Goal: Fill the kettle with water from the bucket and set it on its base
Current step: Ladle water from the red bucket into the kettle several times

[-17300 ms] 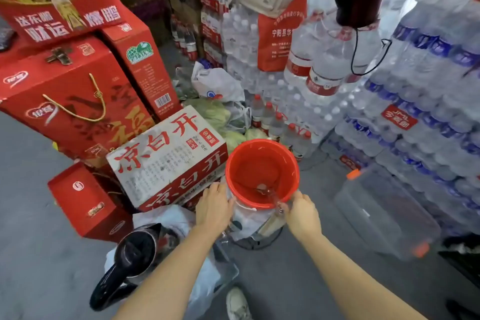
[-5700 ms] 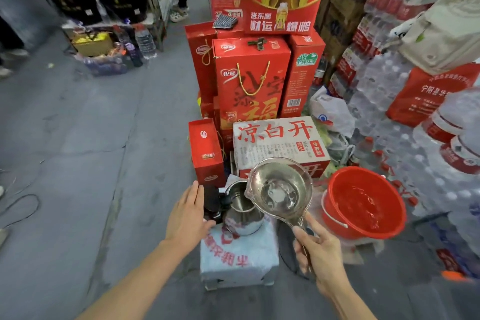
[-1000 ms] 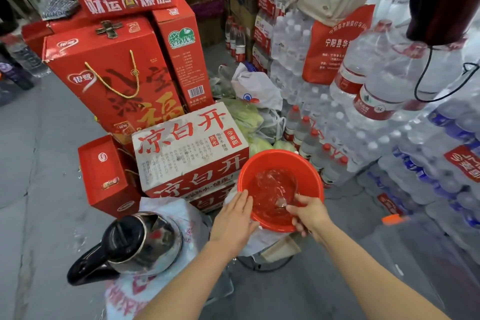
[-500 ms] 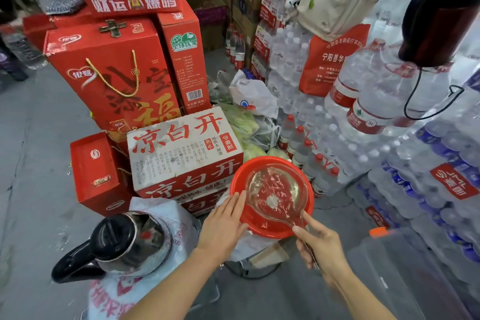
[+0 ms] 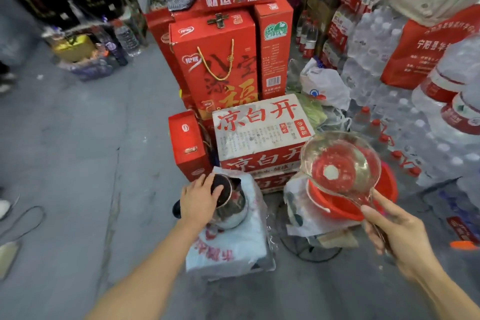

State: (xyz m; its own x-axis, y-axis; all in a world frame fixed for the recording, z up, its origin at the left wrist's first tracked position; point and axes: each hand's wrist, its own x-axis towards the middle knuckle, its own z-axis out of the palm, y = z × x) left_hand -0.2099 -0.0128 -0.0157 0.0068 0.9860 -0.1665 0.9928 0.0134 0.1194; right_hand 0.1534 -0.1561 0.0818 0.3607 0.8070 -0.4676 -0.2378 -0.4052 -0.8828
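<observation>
While your left hand (image 5: 198, 202) rests on the kettle (image 5: 230, 205), fingers spread over its raised lid and handle side, your right hand (image 5: 396, 236) has its fingers clenched on the handle of a clear ladle (image 5: 340, 163). That ladle holds water and hangs above the red bucket (image 5: 337, 206) (the bucket's rim shows beneath it). The kettle sits on a plastic-wrapped pack (image 5: 228, 244), near its far edge, left of the bucket.

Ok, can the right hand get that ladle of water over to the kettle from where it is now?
Probably yes. The right hand holds the ladle above the bucket, and nothing stands between it and the kettle. The left hand rests on the kettle's lid, which looks tipped open.
</observation>
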